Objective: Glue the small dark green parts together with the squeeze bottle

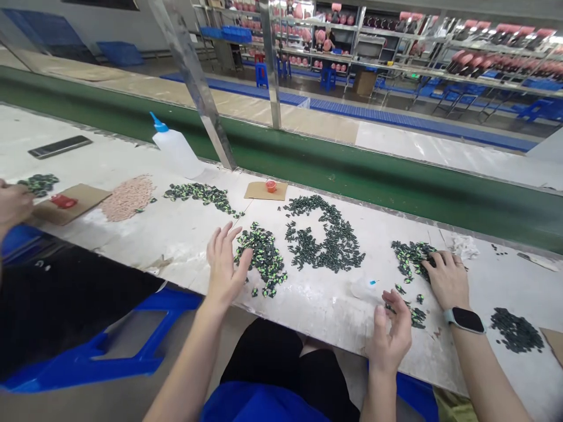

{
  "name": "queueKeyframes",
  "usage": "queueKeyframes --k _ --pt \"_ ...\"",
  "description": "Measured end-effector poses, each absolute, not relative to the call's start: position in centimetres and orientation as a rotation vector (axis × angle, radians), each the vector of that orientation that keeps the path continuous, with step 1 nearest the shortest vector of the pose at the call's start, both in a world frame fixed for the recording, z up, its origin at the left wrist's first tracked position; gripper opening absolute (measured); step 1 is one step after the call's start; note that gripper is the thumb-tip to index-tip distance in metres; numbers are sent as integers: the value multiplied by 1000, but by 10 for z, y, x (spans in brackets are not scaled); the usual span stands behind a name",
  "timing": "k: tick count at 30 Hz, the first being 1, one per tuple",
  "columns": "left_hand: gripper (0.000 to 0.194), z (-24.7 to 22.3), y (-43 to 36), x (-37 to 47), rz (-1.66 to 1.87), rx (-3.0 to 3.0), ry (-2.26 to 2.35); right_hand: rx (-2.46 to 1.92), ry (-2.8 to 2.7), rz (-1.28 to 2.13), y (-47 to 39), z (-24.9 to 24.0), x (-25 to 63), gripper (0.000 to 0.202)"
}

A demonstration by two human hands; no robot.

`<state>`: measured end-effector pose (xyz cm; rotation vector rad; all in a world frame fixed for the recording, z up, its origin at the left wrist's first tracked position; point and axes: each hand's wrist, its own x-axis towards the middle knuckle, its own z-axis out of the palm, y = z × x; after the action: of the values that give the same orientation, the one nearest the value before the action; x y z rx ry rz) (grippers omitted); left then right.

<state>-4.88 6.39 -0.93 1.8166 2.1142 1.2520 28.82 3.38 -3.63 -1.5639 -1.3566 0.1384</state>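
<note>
My left hand (226, 266) is raised over the table's near edge, fingers spread and holding nothing. Just right of it lies a pile of small dark pieces with bright green marks (263, 258). Beyond that pile, a broad spread of plain dark green pieces (325, 240) covers the table in front of me. My right hand (390, 334) is palm inward with thumb and half-curled fingers apart, and nothing shows in it. Close behind its fingers is a small heap of green-marked pieces (417, 316), partly covered by them.
On the right, a co-worker's watch-wearing hand (448, 281) reaches into another green-marked pile (407, 258). A white bottle with blue nozzle (176, 152), a small red cup (271, 186) on cardboard and pink pieces (127, 198) stand leftward. Another person's hand (13, 205) is far left.
</note>
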Motion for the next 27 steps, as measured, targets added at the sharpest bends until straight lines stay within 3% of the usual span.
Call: queueKeyframes --k 2,4,7,10,15,19,24,27 --pt "65 -16 52 -74 893 2097 2003 -1544 -1294 189 19 -45 263 54" --pt "86 -25 44 -88 635 2253 1889 -1534 -1251 191 15 -45 248 60" --pt "102 -37 39 -85 498 2325 1792 -1541 -1242 189 18 -38 241 61" --pt "106 -42 37 -61 514 2318 1766 -1565 -1280 218 20 -35 243 65" --pt "92 -44 35 -13 631 2194 1875 -1638 -1363 258 21 -37 242 73" --pt "84 -37 39 9 646 2171 1860 -1707 -1375 299 23 -36 242 55" --pt "35 -20 56 1 752 2163 1969 -1736 -1343 355 24 -35 244 36" --pt "25 -9 71 -10 707 2356 1941 -1732 -1317 360 25 -37 245 36"
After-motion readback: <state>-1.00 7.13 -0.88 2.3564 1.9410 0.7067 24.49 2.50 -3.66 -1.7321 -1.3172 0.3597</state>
